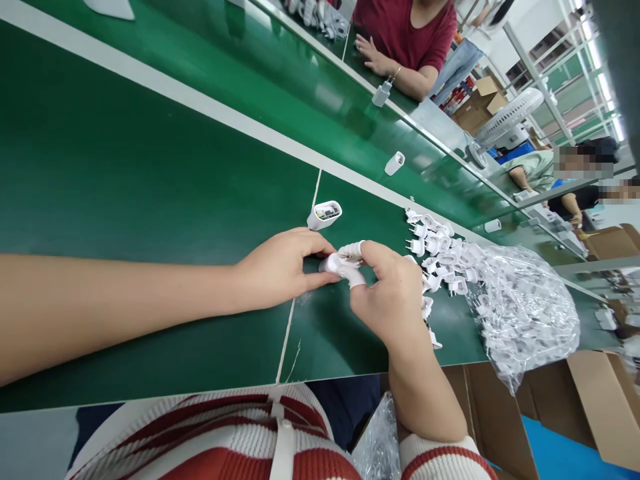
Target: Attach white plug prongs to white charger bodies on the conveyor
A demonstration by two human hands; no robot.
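Observation:
Over the green table, my left hand (280, 270) pinches a white charger housing (327, 265) between thumb and fingers. My right hand (393, 287), with white finger cots on its thumb and forefinger, grips a white plug cap at the housing's right end; metal pins show between the fingers. How far the two parts are joined is hidden by the fingertips. Just beyond my left fingers lies another charger housing (325, 215), its open end showing a circuit board. To the right of my right hand spreads a pile of white plug caps (443, 247) with pins.
A clear plastic bag (530, 307) of white parts lies at the right. Past a pale strip (200, 107), a green conveyor belt (295, 113) carries spaced chargers (395, 163). A co-worker in a red shirt (405, 33) sits opposite. Cardboard boxes (555, 400) stand below the table's right edge.

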